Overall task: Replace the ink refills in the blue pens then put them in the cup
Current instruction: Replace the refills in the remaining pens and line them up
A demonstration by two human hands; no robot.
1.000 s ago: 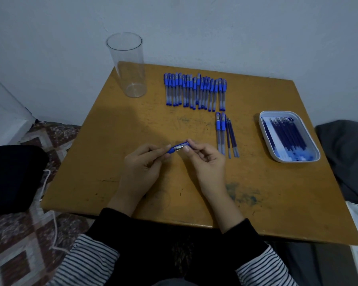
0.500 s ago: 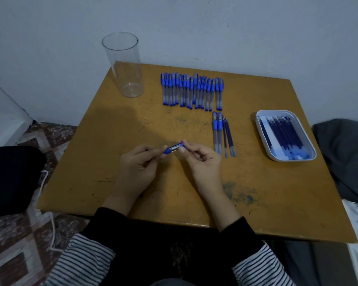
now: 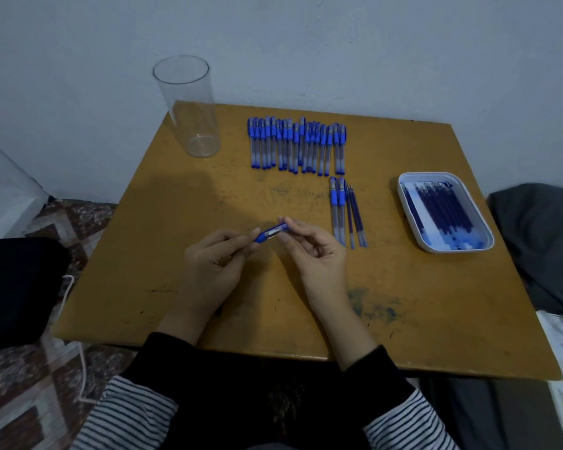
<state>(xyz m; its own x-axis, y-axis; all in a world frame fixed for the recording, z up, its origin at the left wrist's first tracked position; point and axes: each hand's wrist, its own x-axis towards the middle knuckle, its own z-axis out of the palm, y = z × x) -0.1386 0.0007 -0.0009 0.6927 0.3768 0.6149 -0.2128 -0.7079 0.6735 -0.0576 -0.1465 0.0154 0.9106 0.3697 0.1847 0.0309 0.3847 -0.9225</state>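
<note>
Two hands on one blue pen [image 3: 271, 233] — my left hand [image 3: 208, 264] pinches its near-left end, my right hand [image 3: 316, 251] pinches its far-right end, above the middle of the table [image 3: 403, 287]. The clear cup [image 3: 189, 102] stands upright at the far left — a row of pens [image 3: 296, 147] lies to its right.

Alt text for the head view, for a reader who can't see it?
The left hand and right hand pinch a blue pen between them above a wooden table. Beyond stand an empty clear cup at left, a row of blue pens, and a white tray of refills at right.
</note>
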